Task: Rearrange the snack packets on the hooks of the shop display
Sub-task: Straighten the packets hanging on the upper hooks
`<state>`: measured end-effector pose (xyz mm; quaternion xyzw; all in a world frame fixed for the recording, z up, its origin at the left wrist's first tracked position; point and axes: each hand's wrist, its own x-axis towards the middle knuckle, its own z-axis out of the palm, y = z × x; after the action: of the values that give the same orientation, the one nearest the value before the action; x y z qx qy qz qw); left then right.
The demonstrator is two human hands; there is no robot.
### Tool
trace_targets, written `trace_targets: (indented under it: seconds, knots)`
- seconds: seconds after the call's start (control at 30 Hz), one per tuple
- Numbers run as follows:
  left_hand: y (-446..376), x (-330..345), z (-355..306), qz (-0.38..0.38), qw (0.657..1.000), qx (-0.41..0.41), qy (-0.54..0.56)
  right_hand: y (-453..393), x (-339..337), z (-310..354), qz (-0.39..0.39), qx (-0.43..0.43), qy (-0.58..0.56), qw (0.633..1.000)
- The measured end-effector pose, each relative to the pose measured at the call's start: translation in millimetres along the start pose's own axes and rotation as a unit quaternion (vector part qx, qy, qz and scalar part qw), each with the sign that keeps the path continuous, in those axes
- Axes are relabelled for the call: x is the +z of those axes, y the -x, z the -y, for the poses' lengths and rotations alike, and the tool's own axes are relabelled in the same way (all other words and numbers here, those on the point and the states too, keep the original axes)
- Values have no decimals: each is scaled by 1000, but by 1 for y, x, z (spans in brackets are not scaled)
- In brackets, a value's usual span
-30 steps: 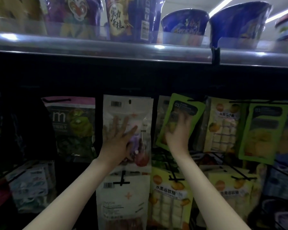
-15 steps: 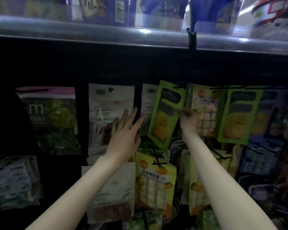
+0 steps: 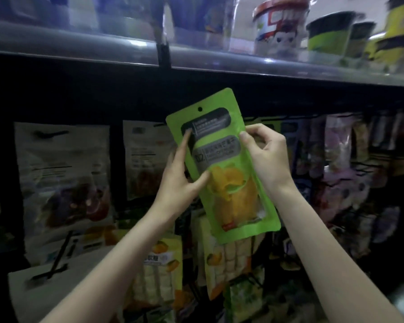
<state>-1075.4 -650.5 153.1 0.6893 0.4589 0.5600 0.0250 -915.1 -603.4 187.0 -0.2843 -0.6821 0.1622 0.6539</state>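
Below a clear-fronted shelf [image 3: 126, 46] of instant-noodle tubs, a person is holding a green dried-mango packet [image 3: 222, 164] in front of a dark wall of hooks. The left hand [image 3: 181, 177] is gripping the packet's left edge, thumb across the front and a finger lying up the black label. The right hand [image 3: 265, 155] is pinching the right edge near the top, fingers curled behind it. The packet is tilting with its top toward the left, free of any hook, its round hanging hole showing empty near the upper edge. Behind it are hanging pale fruit packets [image 3: 63, 178] on the left, yellow soft-candy packets [image 3: 162, 271] lower down, and blurred purple and pink packets [image 3: 336, 145] on the right. The likely next step is threading the hole onto a hook. The risks lie there: the hooks are black against a black backing and hard to pick out, so the small hole may miss the tip, and the glossy film could slip from an edge-only grip or knock neighbouring packets loose.
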Motion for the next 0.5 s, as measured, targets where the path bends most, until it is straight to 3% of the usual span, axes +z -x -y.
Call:
trace_targets:
  seconds: [0.1,0.23,0.33,0.5]
  knots:
    - [-10,36,0,72,996,-17,-47,2,-25,-42,10,-2,64,998]
    - [-24,94,3,135,988,-54,-59,2,-64,-92,127,25,64,989]
    - [-41,140,-5,138,987,-55,-63,-15,-96,-117,158,81,71,982]
    - [-72,198,-17,111,988,-59,-84,-53,-133,-155,135,53,38,989]
